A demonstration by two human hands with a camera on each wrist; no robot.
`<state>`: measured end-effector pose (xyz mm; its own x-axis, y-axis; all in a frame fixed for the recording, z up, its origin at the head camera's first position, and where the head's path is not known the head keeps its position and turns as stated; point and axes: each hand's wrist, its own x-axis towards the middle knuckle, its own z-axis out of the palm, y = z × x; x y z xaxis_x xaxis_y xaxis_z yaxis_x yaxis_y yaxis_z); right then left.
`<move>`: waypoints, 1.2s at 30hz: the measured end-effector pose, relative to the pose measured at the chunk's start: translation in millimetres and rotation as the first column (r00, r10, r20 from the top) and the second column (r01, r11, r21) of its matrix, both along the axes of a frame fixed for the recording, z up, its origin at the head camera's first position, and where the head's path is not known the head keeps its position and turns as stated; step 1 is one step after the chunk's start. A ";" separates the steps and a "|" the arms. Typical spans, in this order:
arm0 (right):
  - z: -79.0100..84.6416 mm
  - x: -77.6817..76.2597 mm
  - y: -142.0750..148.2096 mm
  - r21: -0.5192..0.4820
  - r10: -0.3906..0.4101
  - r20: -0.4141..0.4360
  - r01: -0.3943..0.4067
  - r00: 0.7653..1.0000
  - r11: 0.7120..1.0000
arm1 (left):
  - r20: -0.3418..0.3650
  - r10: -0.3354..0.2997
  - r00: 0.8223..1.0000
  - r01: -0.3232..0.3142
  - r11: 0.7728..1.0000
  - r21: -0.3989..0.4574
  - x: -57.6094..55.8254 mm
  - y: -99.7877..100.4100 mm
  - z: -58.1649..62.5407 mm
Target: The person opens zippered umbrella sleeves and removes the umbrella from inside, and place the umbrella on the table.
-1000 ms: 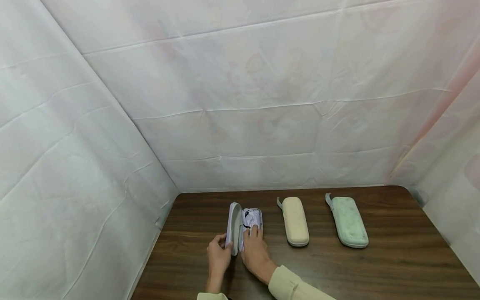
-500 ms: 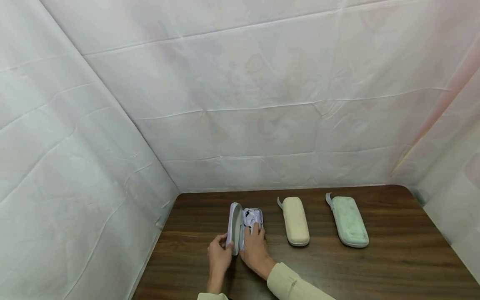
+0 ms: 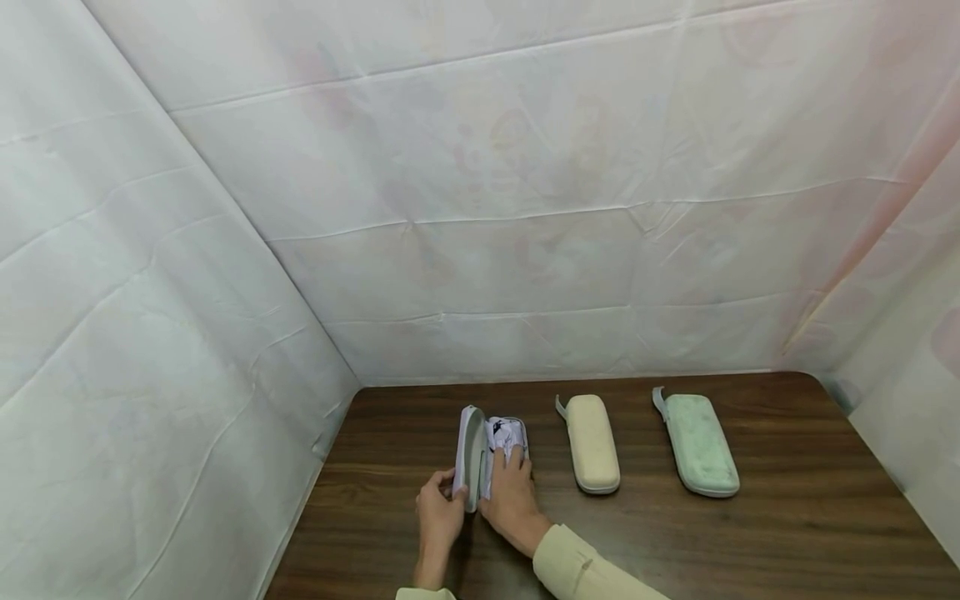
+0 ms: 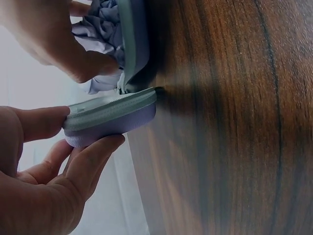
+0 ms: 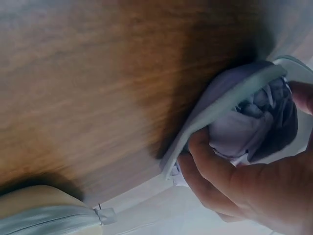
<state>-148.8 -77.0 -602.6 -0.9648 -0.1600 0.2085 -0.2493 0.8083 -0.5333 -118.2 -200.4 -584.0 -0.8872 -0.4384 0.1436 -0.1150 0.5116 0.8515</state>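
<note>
A lavender zip case (image 3: 462, 450) stands unzipped on the table, its lid raised on the left. My left hand (image 3: 438, 518) pinches that lid near its front end, thumb on the rim and fingers beneath the shell in the left wrist view. Crumpled lavender fabric (image 5: 239, 132) with dark patches fills the case's other half (image 5: 222, 95). My right hand (image 3: 514, 505) grips the fabric, its fingers tucked between it and the rim and its thumb on the opposite side. What lies under the fabric is hidden.
To the right lie a cream case (image 3: 592, 443) and a pale green case (image 3: 702, 445), both zipped, each with a strap at the far end. The brown wooden table (image 3: 810, 500) is bordered by white sheeting (image 3: 525, 250) at the back and sides.
My right hand has shifted slightly over the fabric, its fingers moving a little along it. The left hand and the lid stay almost still.
</note>
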 end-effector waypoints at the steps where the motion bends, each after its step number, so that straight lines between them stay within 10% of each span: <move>1: -0.8 -0.2 0.2 -0.009 -0.001 0.006 0.001 1.000 1.000 | 0.001 0.002 1.000 -0.002 1.000 -0.001 -0.2 0.0 -0.3; 20: -4.7 -2.9 0.8 0.075 0.026 -0.070 -0.021 0.997 0.997 | 0.029 -0.009 1.000 0.009 1.000 -0.006 0.2 2.3 -1.8; 29: 6.8 -10.8 9.6 -0.035 0.042 0.085 -0.039 0.996 0.999 | 0.004 -0.024 1.000 0.024 0.999 0.023 0.3 2.6 -2.2; 36: 11.3 -12.1 15.8 -0.005 0.035 0.051 -0.035 0.998 0.999 | -0.021 -0.032 0.999 0.032 0.999 0.038 1.3 4.9 -1.6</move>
<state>-161.0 -61.3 -591.3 -0.9680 -0.1930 0.1602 -0.2498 0.7974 -0.5493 -116.9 -195.5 -585.5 -0.8980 -0.4153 0.1453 -0.0819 0.4822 0.8723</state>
